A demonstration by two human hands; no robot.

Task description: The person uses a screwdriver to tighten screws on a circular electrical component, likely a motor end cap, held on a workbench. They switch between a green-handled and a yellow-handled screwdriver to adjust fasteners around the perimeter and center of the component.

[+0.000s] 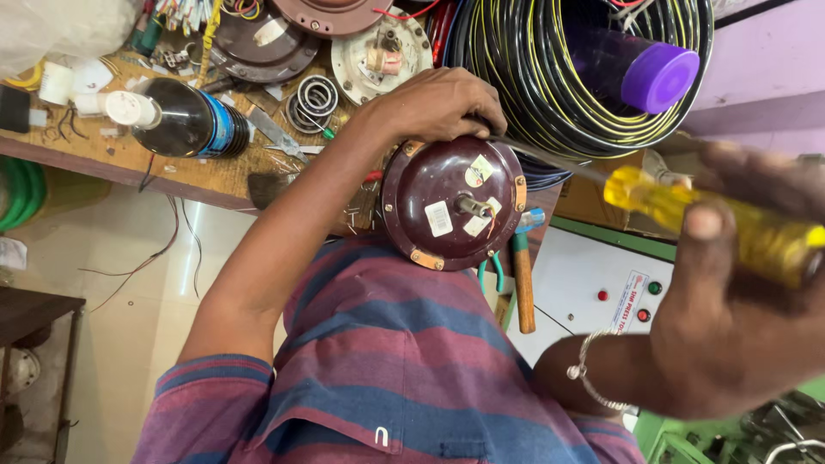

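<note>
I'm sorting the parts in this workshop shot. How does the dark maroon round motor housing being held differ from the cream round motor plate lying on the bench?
The dark maroon round motor housing is gripped at its rim by the left hand; the cream round motor plate lies untouched on the wooden bench. The housing is glossy, domed and carries pale stickers; the plate looks flat, matt and scuffed. Both are round, with a central hub.

Wooden workbench (206,176) with a cluttered top. Lying on it: a dark plastic bottle (185,125) on its side, white cap to the left; a set of bearing rings (314,99); a brown round cover (258,47); a cream motor plate (382,56); a coil of black cable (550,94); small white parts (64,82) near the left edge.
</note>
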